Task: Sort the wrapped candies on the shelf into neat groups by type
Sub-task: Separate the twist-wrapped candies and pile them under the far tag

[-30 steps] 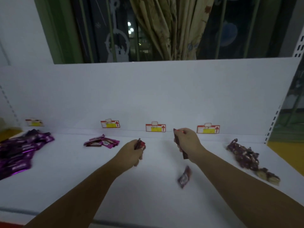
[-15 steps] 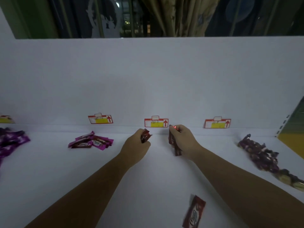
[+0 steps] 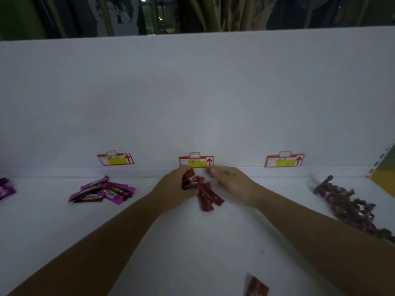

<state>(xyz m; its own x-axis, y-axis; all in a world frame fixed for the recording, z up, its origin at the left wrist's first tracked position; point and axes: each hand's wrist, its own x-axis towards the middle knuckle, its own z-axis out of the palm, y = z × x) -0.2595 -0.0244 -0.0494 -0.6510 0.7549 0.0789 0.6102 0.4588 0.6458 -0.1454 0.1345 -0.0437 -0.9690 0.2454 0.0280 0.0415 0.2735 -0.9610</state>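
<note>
Evidently, the red candies [image 3: 208,195] were being gathered just in front of the middle price tag [image 3: 196,162], at the far side of the shelf [image 3: 192,242], so that this type could get its own place between the other groups. The far end of the small red cluster was gripped by the left hand [image 3: 173,189], whose fingers were curled around a crumpled wrapper. The other red pieces lay on the shelf surface, fanned out toward the near side and touching each other. The right hand [image 3: 233,182] was held just to the right of the cluster, with its fingers straight and close together and nothing kept in them. Whether it touched the wrappers could not be told. Such a flat hand was probably placed there as a wall, so that the pieces could be pushed together from both sides.

To the left, below the left price tag [image 3: 115,159], a pile of magenta candies [image 3: 102,192] was seen, well apart from the red ones, and a part of another purple pile [image 3: 6,189] was cut by the left edge. To the right, near the right price tag [image 3: 284,160], a long heap of dark purple twisted candies [image 3: 346,206] was spread along the shelf. One stray red candy [image 3: 256,287] lay at the near edge, well apart from its group. It was judged that this piece should be fetched next, and that the task was well advanced but not finished.
</note>
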